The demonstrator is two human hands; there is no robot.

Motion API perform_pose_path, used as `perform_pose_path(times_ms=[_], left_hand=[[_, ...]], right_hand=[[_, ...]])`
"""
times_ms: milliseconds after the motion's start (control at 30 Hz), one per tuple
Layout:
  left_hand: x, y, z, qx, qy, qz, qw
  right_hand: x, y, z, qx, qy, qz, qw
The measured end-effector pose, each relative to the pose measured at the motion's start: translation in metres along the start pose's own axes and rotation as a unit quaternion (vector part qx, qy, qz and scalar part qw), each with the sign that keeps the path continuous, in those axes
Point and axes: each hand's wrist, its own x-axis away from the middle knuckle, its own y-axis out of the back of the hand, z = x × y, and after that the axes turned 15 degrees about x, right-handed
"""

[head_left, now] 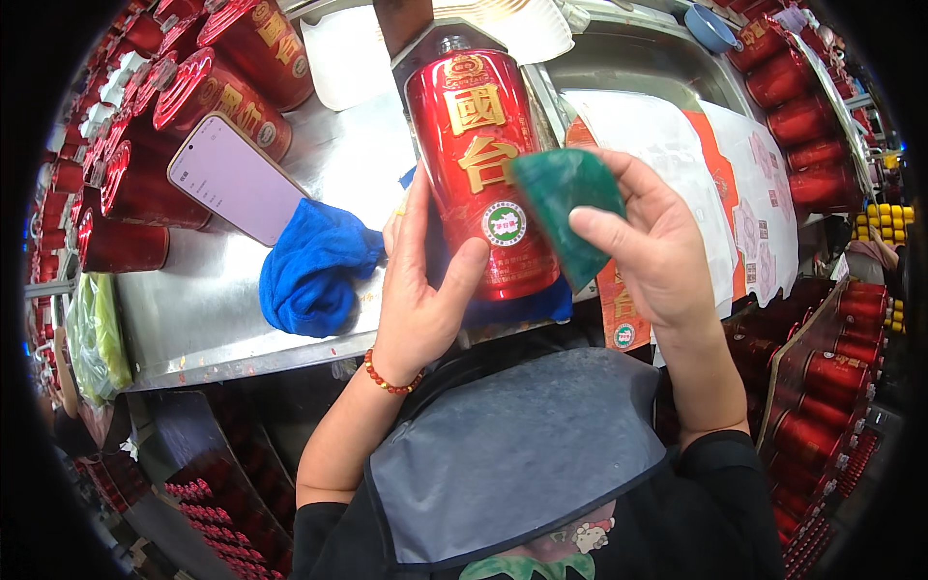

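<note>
A: What do we have in our hands?

B: Our right hand pinches a green scraper between thumb and fingers. Our left hand is spread along the lower left side of the red bottle, thumb over its front.

A: Where is that bottle?

B: Centre of the frame, neck toward the top. The scraper overlaps its right edge; whether they touch, we can't tell.

A: How far along are we?

B: Partway on this one, we'd judge: the gold lettering and round badge are on, but with the scraper out we wouldn't call it finished. Printed sheets remain right of centre.

A: And the materials?

B: Our bottle is glossy and rounded, the scraper thin, flat and smooth. Left of centre, a soft, crumpled blue cloth meets a flat phone on the shiny metal tabletop. More glossy bottles crowd the upper left.
</note>
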Motion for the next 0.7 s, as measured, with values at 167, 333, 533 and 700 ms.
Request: perform_pose_path(times_ms=[167, 333, 533, 700], left_hand=[[0.000, -0.003, -0.006, -0.025, -0.003, -0.001, 1.000], [0.001, -0.005, -0.003, -0.036, -0.014, -0.003, 0.999], [-0.006, 0.017, -0.009, -0.158, -0.100, 0.121, 0.975], [-0.007, 0.013, -0.015, -0.262, -0.135, 0.080, 0.952]], right_hand=[[-0.014, 0.039, -0.019, 0.084, -0.041, -0.067, 0.993], [0.010, 0.015, -0.014, 0.134, 0.044, -0.015, 0.990], [-0.003, 0.036, 0.002, 0.273, 0.075, -0.007, 0.959], [-0.015, 0.046, 0.014, 0.386, 0.167, -0.123, 0.899]])
